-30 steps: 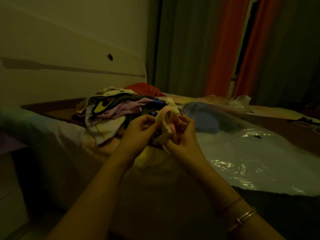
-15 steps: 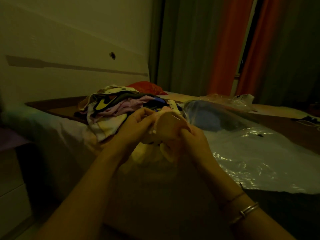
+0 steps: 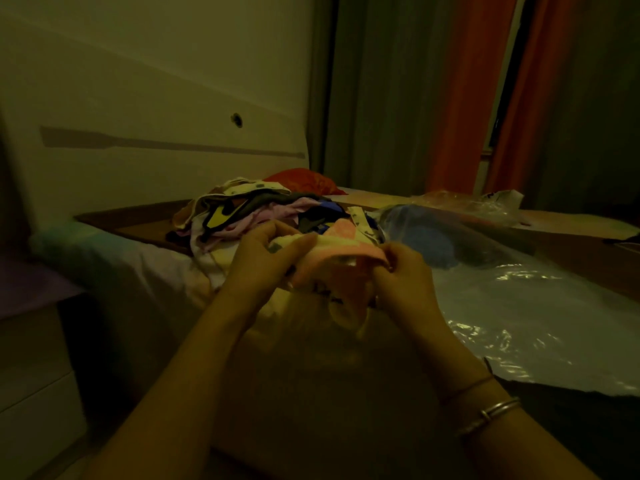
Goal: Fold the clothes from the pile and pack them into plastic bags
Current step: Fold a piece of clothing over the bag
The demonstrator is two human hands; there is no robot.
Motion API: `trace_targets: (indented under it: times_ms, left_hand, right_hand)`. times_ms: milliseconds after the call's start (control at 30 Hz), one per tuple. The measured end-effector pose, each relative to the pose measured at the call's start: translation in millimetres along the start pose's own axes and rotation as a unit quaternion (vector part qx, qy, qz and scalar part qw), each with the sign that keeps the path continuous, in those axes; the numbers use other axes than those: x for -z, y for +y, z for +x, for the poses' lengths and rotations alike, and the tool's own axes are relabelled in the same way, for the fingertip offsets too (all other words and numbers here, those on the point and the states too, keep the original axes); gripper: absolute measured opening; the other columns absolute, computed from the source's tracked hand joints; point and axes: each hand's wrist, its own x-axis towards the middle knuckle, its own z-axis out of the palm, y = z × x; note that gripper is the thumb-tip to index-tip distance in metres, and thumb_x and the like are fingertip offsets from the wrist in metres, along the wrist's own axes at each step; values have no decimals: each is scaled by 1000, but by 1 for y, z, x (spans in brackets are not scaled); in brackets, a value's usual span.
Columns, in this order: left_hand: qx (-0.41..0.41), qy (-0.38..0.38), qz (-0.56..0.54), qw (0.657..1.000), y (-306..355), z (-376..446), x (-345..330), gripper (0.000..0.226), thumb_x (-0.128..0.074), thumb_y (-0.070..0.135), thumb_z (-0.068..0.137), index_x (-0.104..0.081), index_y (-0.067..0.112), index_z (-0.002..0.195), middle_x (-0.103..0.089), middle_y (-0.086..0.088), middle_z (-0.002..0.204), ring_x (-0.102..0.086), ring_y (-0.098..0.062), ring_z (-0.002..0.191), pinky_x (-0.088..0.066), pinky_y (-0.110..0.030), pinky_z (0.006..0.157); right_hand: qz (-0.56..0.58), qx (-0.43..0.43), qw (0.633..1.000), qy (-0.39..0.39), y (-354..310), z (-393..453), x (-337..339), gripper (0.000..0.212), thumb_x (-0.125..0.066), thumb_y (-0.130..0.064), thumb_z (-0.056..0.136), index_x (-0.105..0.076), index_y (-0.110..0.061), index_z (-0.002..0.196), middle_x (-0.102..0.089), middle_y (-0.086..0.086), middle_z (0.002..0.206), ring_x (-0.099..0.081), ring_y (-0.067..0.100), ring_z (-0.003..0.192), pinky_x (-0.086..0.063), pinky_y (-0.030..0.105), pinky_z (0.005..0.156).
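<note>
Both hands are in the middle of the frame, holding one small piece of clothing between them. The left hand (image 3: 263, 261) has its fingers bent around the left end of the small pink and cream garment (image 3: 341, 268), with the thumb on top. The right hand (image 3: 403, 275) pinches the right end, fingers curled tight on the cloth. The two hands are a little apart, and the cloth is stretched between them, with part of it hanging down below. The room is dim, so what kind of garment it is cannot be told.

Just behind the hands, a bit up and to the left, sits the pile of clothes (image 3: 249, 213) on the bed (image 3: 121, 265). A red cloth (image 3: 301, 180) lies at the far side of the pile. To the right of the hands lies a big clear plastic bag (image 3: 519, 306), shiny and flat, with something blue (image 3: 429, 237) inside its far end. More crumpled plastic (image 3: 478, 200) lies in the upper right, near the orange curtains (image 3: 464, 98). A bracelet (image 3: 491, 415) is on the right wrist at the lower right
</note>
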Motion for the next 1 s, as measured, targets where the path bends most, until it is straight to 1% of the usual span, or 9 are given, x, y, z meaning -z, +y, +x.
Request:
trace_targets:
  times_ms: [100,200,267,333,433,567,667,900,1000]
  left_hand:
    - [-2,-37,51,998,-4,-1,-3,31,-65,35,85,-59,9,100,-61,-3,96,-61,-13,71,-48,-17,47]
    - [31,-36,39,998,-4,2,-6,32,-58,39,90,-54,11,103,-57,-5,98,-58,-15,70,-48,-25,49]
    - [62,-44,29,997,-2,3,-11,34,-56,44,89,-50,14,102,-54,-5,95,-55,-14,70,-46,-28,52]
    - [87,-83,2,993,2,1,-17,48,-58,54,81,-45,16,107,-55,-5,94,-57,-13,68,-47,-28,53]
    - [98,-159,-24,982,3,0,-22,76,-64,59,60,-38,20,121,-55,-5,113,-62,-18,93,-52,-28,64]
    - [32,-230,105,967,-14,0,-36,41,-74,26,80,-51,16,113,-60,-1,108,-63,-16,96,-56,-26,72]
    - [15,-226,110,968,-39,3,-50,21,-75,18,80,-62,6,92,-67,-5,91,-66,-14,87,-56,-25,76]
    - [-13,-168,147,975,-62,15,-72,17,-67,14,87,-59,24,76,-64,8,81,-63,-8,79,-46,-10,62]
    - [-28,-153,102,983,-57,15,-78,25,-57,7,91,-52,27,78,-61,4,82,-62,-16,81,-50,-24,67]
  right_hand:
    - [12,43,999,-15,0,3,3,31,-56,-3,85,-49,-20,110,-56,-2,104,-55,9,90,-45,19,67]
    - [-22,119,980,-157,4,-2,1,60,-68,-17,76,-41,-34,126,-48,-8,125,-52,11,111,-50,26,83]
    - [-26,132,969,-209,4,-8,-2,47,-67,-20,81,-45,-33,121,-51,-15,118,-54,6,110,-53,26,84]
    - [10,117,974,-191,1,-9,-1,21,-57,-11,89,-54,-25,105,-60,-9,103,-60,5,94,-53,21,72]
    - [79,36,992,-92,-6,-3,8,20,-43,-1,94,-55,-16,88,-57,1,85,-57,14,75,-47,19,59]
    - [279,-98,952,-77,-12,0,34,20,-40,-25,101,-56,-23,90,-60,1,92,-59,18,86,-50,39,82]
    - [359,-136,920,-81,-15,-8,55,21,-45,-35,98,-59,-21,91,-65,-2,86,-62,14,78,-51,32,72]
    - [330,-136,933,-53,-8,-12,78,19,-45,-30,96,-59,-17,93,-64,5,88,-65,16,74,-54,30,64]
    - [318,-116,939,-60,-6,-16,86,14,-48,-27,97,-60,-20,95,-65,2,93,-64,14,81,-54,31,71]
